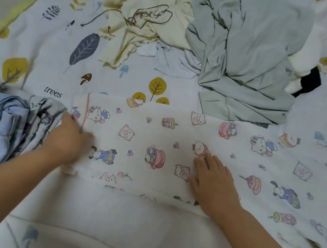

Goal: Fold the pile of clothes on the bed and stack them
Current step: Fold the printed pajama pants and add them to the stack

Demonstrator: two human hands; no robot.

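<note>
Right hand (214, 182): flat, fingers straight, pressing the cartoon-print garment (175, 148) at frame centre. Left hand (70, 140): blurred, on the garment's left edge; grip cannot be told. Folded stack (5, 124): touching that edge, left. Unfolded pile (227, 43): upper centre, bare bedsheet (48, 42) between it and the garment.

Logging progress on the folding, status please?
Left hand and right hand flat on cartoon-print garment. Folded stack at left. Cream top and green garment still unfolded beyond.
</note>
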